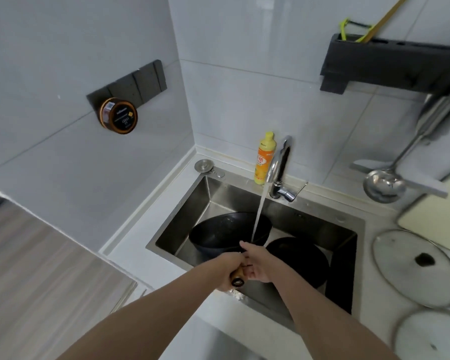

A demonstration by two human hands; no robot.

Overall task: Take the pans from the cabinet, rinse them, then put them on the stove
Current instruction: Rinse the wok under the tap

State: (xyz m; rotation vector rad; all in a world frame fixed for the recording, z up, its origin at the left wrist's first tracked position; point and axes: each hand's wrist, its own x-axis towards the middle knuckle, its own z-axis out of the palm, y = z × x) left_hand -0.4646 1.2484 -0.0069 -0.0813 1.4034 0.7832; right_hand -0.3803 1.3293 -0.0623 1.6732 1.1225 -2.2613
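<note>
STATUS. Cabinet stage looks done: both pans are already in the sink [330, 229], none on a stove; stove not in view. Rinse stage under way, judged from the running tap. Left to do: finish rinsing both, carry to stove.

ITEM 1. Wok-type pan [226, 229], dark, deep, tilted, far-left part of sink. Water stream [257, 216] from faucet [278, 165] falls at its near-right rim. Contents: wet, a little water poss.; can't tell how much.

ITEM 2. Second pan [302, 258], black, flatter, right part of sink, leaning, just beside item 1. Contents: can't tell.

ITEM 3. Left hand [230, 268]: clenched round wooden handle [237, 278] of item 1, at near edge of sink.

ITEM 4. Right hand [257, 263]: fingers extended, relaxed, grasping nothing; under or just beside the stream, touching left hand area.

ITEM 5. Sink: steel, holds items 1–2 + water; drain hidden.

ITEM 6. Desk, right: two glass lids [413, 268], flat, near each other.

ITEM 7. Yellow detergent bottle [264, 158], upright, just left of faucet.

ITEM 8. Wall rack [390, 66], far right; ladle [385, 185] hanging below.

ITEM 9. Dark jar [118, 116], far left on desk, upright.
</note>
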